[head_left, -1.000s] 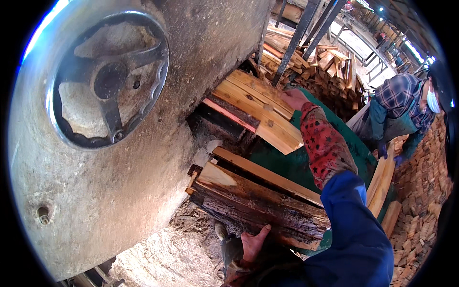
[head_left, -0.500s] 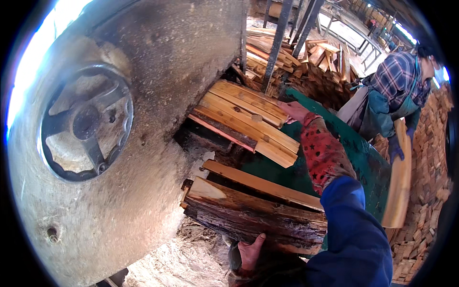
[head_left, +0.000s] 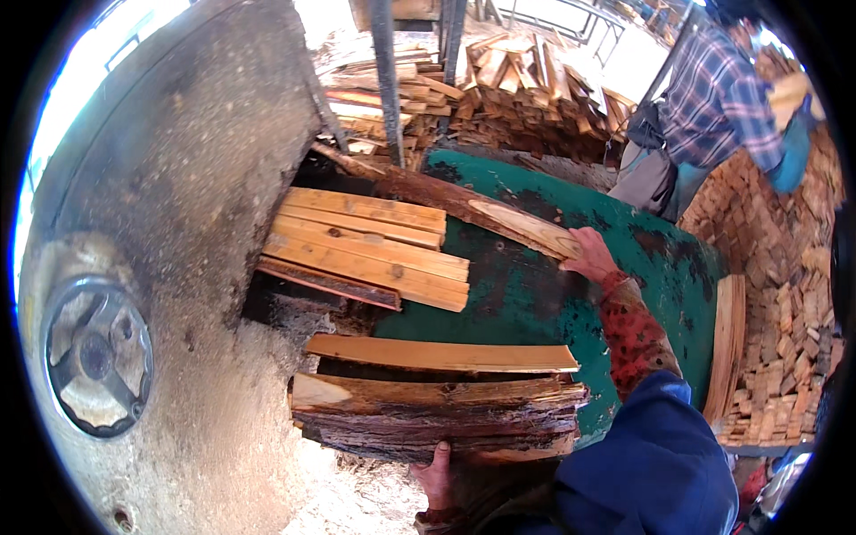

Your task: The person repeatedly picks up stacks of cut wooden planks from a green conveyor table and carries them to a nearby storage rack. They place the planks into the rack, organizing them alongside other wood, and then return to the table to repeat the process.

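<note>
My right hand (head_left: 590,257) is closed on the near end of a long bark-edged wood slab (head_left: 513,223), which slants over the green table (head_left: 535,285) with its far end by the machine opening. My left hand (head_left: 434,477) grips the lower edge of a dark, rough bark slab (head_left: 446,419); its thumb shows on the bark, and the fingers are hidden. A narrow board (head_left: 446,353) lies just beyond that slab. Between both hands and the machine, several smooth yellow boards (head_left: 370,254) lie side by side, a darker strip (head_left: 330,281) along their near edge.
A large metal machine panel (head_left: 205,178) with a handwheel (head_left: 96,357) stands at left. Stacked wood (head_left: 526,98) fills the back beyond metal posts (head_left: 387,80). At right, a co-worker in a plaid shirt (head_left: 722,98) bends over a big pile of wood pieces (head_left: 776,330). A plank (head_left: 727,348) lies at the table's right edge.
My right hand has left the yellow boards and taken hold of the bark-edged slab. The view has swung right. The co-worker's plank now lies by the table edge.
</note>
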